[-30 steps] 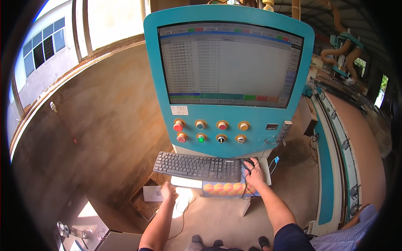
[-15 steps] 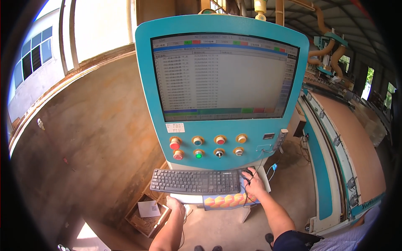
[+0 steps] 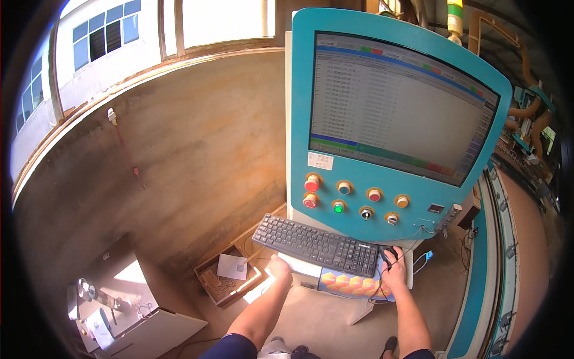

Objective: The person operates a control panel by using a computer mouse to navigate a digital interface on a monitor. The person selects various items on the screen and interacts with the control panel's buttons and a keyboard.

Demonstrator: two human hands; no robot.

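Note:
My right hand (image 3: 393,269) rests over a black computer mouse (image 3: 390,256), fingers bent around it, at the right end of a black keyboard (image 3: 320,244). Both lie on a pale keyboard shelf (image 3: 303,265) below a turquoise control cabinet (image 3: 302,179). A mat with yellow and orange hexagons (image 3: 353,283) covers part of the shelf's front. At the shelf's left front corner is my left hand (image 3: 280,269), closed at the edge, its fingers partly hidden. Above, the cabinet's screen (image 3: 400,102) shows a list in rows, over two rows of buttons and switches (image 3: 368,213).
A wooden box (image 3: 224,297) holding a white paper (image 3: 232,267) stands on the floor left of the shelf. Farther left is a white table (image 3: 158,335) with small items. A brown wall (image 3: 197,137) runs behind, and a long machine bed (image 3: 529,239) lies right. Cables hang beside the shelf.
The view has turned left, so the cabinet and both hands appear farther right. The white table has come into view, and striped cloth at lower right has left it. Both hands keep their places.

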